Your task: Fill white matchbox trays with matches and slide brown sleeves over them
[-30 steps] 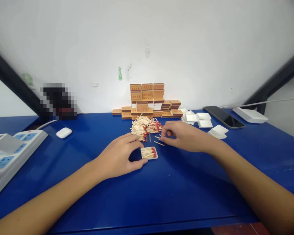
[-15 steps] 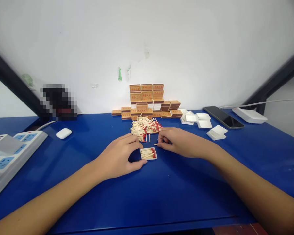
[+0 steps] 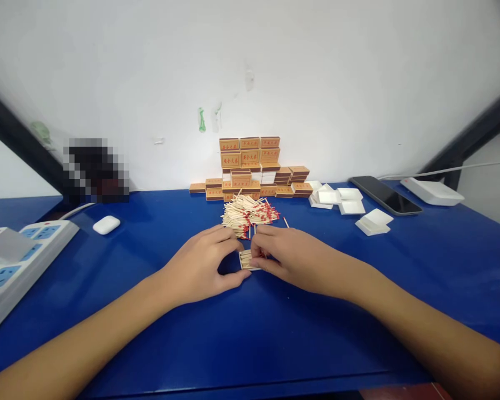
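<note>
A small white matchbox tray (image 3: 240,261) with red-tipped matches in it lies on the blue table. My left hand (image 3: 206,266) steadies its left end, thumb at the near edge and fingers at the far edge. Over the tray's right half is my right hand (image 3: 295,255), its thumb and fingers pinched together down at the matches. The match seen earlier in that pinch is now hidden behind the fingers. Just beyond both hands rises a heap of loose matches (image 3: 248,214). One stray match (image 3: 286,222) lies to the right of the heap.
Orange matchboxes (image 3: 250,158) are stacked against the wall. White empty trays (image 3: 339,197) sit right of them, with another group of trays (image 3: 374,222) nearer. A phone (image 3: 385,195) and white device (image 3: 431,191) are far right. Left are a white case (image 3: 106,224) and power strip (image 3: 37,266).
My right hand has moved left with a match, from beside the tray to over it. A stray match now shows right of the heap. My left hand stays at the tray.
</note>
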Motion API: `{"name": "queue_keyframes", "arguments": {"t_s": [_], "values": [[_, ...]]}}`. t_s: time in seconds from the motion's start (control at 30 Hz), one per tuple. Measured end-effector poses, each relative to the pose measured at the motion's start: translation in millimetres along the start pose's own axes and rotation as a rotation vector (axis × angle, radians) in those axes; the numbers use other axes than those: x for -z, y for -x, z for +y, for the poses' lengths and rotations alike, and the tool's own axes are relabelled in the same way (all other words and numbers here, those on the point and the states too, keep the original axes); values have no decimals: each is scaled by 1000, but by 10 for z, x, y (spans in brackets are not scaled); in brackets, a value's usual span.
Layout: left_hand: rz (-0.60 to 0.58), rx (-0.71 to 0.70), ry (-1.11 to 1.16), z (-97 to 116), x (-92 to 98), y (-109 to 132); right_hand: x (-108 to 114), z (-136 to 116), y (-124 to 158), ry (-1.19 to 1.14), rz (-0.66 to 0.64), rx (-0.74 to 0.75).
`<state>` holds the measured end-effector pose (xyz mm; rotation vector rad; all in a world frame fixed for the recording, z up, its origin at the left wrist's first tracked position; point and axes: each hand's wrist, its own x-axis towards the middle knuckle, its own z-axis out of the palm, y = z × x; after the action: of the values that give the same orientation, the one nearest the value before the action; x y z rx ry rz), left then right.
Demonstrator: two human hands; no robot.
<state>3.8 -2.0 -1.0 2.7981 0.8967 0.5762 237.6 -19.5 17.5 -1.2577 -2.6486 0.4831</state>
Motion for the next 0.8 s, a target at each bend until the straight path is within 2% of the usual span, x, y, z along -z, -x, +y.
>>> {"name": "queue_keyframes", "arguments": {"t_s": [0.23, 0.3, 0.43, 0.57, 0.8], "values": [[-2, -16, -5, -15, 5, 6, 71, 104, 16, -74, 32, 38], [7, -15, -8, -14, 11, 7, 135, 144, 16, -58, 80, 28], [29, -24, 7, -6, 11, 5, 240, 366, 29, 115, 220, -137], [21, -20, 9, -5, 8, 1, 214, 545, 35, 123, 91, -261], [20, -14, -6, -4, 26, 2, 156, 430, 8, 80, 23, -198]]}}
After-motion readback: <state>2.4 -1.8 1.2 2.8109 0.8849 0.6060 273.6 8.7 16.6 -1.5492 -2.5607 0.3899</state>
